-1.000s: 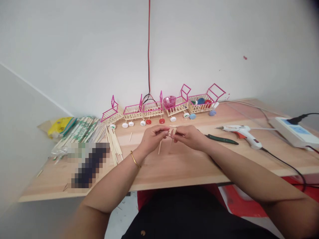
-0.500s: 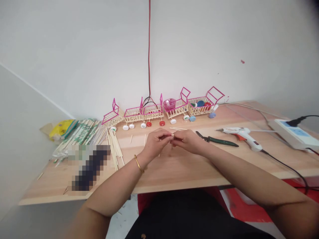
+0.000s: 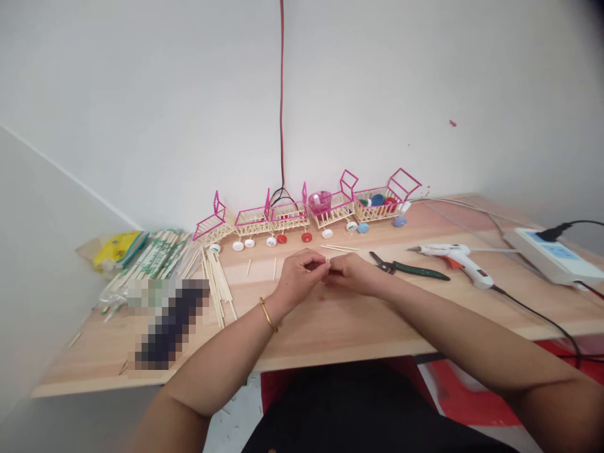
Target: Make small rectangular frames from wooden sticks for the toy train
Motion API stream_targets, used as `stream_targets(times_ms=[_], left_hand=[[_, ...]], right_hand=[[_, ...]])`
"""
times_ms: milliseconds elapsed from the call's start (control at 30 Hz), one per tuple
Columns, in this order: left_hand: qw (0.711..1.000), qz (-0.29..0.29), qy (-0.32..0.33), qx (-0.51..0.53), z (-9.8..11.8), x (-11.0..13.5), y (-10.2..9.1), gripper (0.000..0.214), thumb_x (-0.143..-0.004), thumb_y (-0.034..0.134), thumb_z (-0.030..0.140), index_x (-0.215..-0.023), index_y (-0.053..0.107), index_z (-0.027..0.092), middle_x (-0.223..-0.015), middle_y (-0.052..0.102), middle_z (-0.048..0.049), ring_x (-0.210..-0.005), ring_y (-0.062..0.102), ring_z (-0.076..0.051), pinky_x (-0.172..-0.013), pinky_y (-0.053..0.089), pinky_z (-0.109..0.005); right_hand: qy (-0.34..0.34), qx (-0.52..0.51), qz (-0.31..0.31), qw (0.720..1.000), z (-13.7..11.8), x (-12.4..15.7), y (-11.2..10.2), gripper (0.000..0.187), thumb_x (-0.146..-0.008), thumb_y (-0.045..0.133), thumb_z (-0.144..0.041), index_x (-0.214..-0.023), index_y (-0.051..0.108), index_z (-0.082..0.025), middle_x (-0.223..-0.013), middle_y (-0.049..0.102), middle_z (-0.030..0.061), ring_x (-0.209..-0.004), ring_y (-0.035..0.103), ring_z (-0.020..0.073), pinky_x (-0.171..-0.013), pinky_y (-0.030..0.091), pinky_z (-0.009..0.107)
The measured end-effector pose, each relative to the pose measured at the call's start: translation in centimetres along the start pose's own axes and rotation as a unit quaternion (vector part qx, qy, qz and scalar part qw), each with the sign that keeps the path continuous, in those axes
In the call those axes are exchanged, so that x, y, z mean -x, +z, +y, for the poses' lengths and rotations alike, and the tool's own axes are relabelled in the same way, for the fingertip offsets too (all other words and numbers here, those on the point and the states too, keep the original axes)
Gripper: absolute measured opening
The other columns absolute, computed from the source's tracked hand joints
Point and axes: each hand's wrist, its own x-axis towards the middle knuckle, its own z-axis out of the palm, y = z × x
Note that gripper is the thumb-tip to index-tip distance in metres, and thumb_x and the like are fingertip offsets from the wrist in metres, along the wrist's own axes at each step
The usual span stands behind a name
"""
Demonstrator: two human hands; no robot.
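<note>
Over the middle of the table, my left hand and my right hand meet at the fingertips. Both are closed in a pinch on a small pale wooden stick piece, mostly hidden by the fingers. Just left of my left hand lie two short cut sticks. A few longer thin sticks rest behind my right hand. To the right of that hand are green-handled pruning shears, and beyond them a white hot glue gun lies on its side.
Along the wall stands a row of little stick carts with pink rims and bottle-cap wheels. Loose sticks and bagged sticks lie at the left, near a blurred dark object. A white power strip with cables sits at the right.
My fingertips still meet, and the small piece between them is less exposed now. My left wrist has shifted slightly to the right. The view has tilted a little; the table items stay put.
</note>
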Motion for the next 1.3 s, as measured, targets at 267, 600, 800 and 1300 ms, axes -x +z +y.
stream_targets(times_ms=[267, 600, 800, 1300], left_hand=[[0.997, -0.002, -0.032, 0.066, -0.2, -0.2, 0.0, 0.012, -0.075, 0.063, 0.026, -0.078, 0.069, 0.017, -0.084, 0.065, -0.0051, -0.08, 0.059, -0.015, -0.069, 0.046, -0.025], [0.99, 0.017, -0.045, 0.131, -0.4, 0.1, 0.6, 0.013, -0.075, 0.064, 0.028, -0.078, 0.072, 0.018, -0.086, 0.066, -0.0062, -0.084, 0.06, -0.016, -0.079, 0.046, -0.029], [0.984, 0.015, -0.082, 0.16, -0.8, 0.2, 0.8, 0.017, -0.076, 0.064, 0.03, -0.084, 0.073, 0.018, -0.092, 0.066, -0.0065, -0.088, 0.06, -0.017, -0.082, 0.046, -0.03], [0.942, 0.033, -0.127, 0.307, 0.0, -0.1, 0.6, 0.023, -0.073, 0.067, 0.032, -0.089, 0.071, 0.015, -0.087, 0.069, -0.0059, -0.083, 0.061, -0.017, -0.077, 0.047, -0.031]], right_hand=[[-0.004, -0.002, -0.021, 1.0, 0.3, -0.1, 0.7, 0.018, -0.081, 0.05, -0.018, -0.07, 0.064, -0.016, -0.067, 0.069, 0.0026, -0.062, 0.062, 0.0134, -0.06, 0.043, 0.022], [-0.008, 0.045, 0.016, 0.999, 0.2, -0.1, 1.2, 0.02, -0.083, 0.051, -0.022, -0.071, 0.065, -0.014, -0.07, 0.067, 0.0058, -0.062, 0.058, 0.0142, -0.059, 0.038, 0.024], [0.009, 0.052, 0.025, 0.998, -0.6, -0.2, 1.3, 0.018, -0.081, 0.052, -0.018, -0.073, 0.066, -0.013, -0.072, 0.068, 0.0076, -0.062, 0.058, 0.0145, -0.057, 0.038, 0.023], [0.033, 0.028, -0.012, 0.999, -3.1, -0.5, -1.8, 0.016, -0.077, 0.059, -0.02, -0.062, 0.063, -0.015, -0.062, 0.068, 0.0012, -0.056, 0.059, 0.0112, -0.055, 0.038, 0.02]])
